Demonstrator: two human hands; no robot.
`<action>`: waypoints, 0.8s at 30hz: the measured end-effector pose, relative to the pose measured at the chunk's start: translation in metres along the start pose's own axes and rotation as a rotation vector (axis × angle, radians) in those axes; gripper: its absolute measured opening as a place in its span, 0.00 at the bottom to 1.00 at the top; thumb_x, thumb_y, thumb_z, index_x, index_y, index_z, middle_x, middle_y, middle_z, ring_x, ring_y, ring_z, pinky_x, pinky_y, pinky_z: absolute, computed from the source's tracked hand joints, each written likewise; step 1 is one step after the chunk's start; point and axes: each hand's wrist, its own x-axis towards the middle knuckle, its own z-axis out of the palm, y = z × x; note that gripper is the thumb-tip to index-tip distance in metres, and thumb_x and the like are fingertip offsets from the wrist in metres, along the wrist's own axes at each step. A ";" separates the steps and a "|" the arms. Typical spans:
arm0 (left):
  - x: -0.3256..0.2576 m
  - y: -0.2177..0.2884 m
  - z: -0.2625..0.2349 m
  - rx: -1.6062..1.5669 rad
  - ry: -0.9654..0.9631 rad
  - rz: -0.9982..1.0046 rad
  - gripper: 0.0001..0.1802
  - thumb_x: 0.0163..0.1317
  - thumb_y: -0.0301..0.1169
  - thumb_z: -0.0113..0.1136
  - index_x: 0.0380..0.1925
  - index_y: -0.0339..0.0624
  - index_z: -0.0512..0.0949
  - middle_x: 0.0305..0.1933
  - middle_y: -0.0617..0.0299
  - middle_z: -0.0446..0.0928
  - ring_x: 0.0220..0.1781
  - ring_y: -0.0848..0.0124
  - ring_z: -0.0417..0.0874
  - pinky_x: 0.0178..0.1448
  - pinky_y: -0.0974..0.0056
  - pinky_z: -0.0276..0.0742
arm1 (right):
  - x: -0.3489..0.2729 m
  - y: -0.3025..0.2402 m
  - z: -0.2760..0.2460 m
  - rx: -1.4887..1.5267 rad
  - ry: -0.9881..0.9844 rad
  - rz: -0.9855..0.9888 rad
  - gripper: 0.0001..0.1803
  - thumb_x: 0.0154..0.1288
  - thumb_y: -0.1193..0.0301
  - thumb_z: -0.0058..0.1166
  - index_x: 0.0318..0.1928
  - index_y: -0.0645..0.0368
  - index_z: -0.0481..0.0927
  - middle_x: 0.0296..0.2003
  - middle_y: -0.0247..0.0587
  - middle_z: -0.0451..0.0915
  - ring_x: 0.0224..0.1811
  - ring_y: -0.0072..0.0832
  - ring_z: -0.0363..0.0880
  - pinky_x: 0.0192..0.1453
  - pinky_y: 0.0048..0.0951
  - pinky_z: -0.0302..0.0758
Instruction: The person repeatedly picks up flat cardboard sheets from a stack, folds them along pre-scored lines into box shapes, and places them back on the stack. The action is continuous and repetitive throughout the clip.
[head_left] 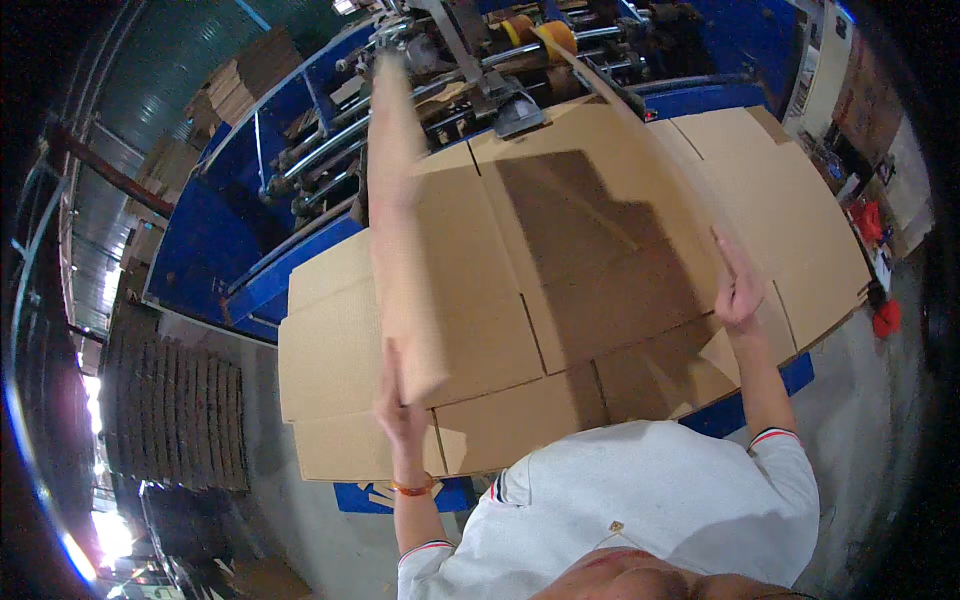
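Note:
A tall bundle of flat brown cardboard sheets (405, 230) stands on edge, lifted between my two hands. My left hand (398, 405) presses against its near left end. My right hand (737, 290) grips the right edge of the same bundle, which runs up toward the machine. Beneath lies a stack of flat die-cut cardboard blanks (600, 250) spread across a blue table (255, 290). The bundle's left end is blurred. I wear a white short-sleeved shirt and an orange wristband on my left wrist.
A blue machine with metal rollers and shafts (460, 60) stands behind the table. Stacks of cardboard (175, 415) sit on the floor at left, more piles (240, 80) at the back left. Red objects (870, 225) lie on the grey floor at right.

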 end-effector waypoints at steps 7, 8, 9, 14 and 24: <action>-0.045 0.006 0.035 0.309 -0.640 0.241 0.37 0.44 0.14 0.51 0.59 0.50 0.74 0.66 0.51 0.67 0.70 0.52 0.65 0.73 0.44 0.53 | -0.043 -0.035 0.017 -0.033 -0.553 -0.207 0.29 0.53 0.67 0.60 0.57 0.62 0.73 0.58 0.50 0.74 0.61 0.45 0.72 0.66 0.42 0.68; -0.042 0.005 0.036 0.318 -0.662 0.238 0.38 0.44 0.14 0.51 0.59 0.51 0.73 0.67 0.52 0.67 0.70 0.52 0.64 0.72 0.44 0.54 | -0.043 -0.037 0.021 -0.048 -0.633 -0.205 0.30 0.52 0.65 0.61 0.57 0.62 0.73 0.58 0.50 0.73 0.61 0.45 0.72 0.67 0.42 0.67; -0.039 0.006 0.037 0.329 -0.676 0.231 0.38 0.44 0.14 0.51 0.60 0.52 0.73 0.67 0.52 0.66 0.70 0.51 0.64 0.72 0.43 0.54 | -0.041 -0.039 0.024 -0.061 -0.712 -0.213 0.31 0.52 0.64 0.61 0.57 0.62 0.73 0.59 0.50 0.73 0.62 0.45 0.71 0.67 0.43 0.67; -0.022 -0.004 0.048 0.336 -0.690 0.245 0.41 0.44 0.12 0.51 0.63 0.53 0.70 0.69 0.53 0.63 0.71 0.51 0.61 0.72 0.42 0.53 | -0.038 -0.033 0.041 -0.068 -0.752 -0.181 0.32 0.50 0.62 0.63 0.57 0.61 0.73 0.59 0.50 0.72 0.63 0.45 0.69 0.67 0.42 0.67; 0.067 -0.061 0.112 0.479 -0.579 0.353 0.40 0.47 0.14 0.54 0.63 0.54 0.68 0.69 0.55 0.63 0.71 0.55 0.61 0.68 0.39 0.55 | 0.015 0.026 0.135 -0.072 -0.611 -0.200 0.32 0.52 0.69 0.60 0.61 0.54 0.71 0.64 0.42 0.68 0.67 0.41 0.63 0.69 0.43 0.63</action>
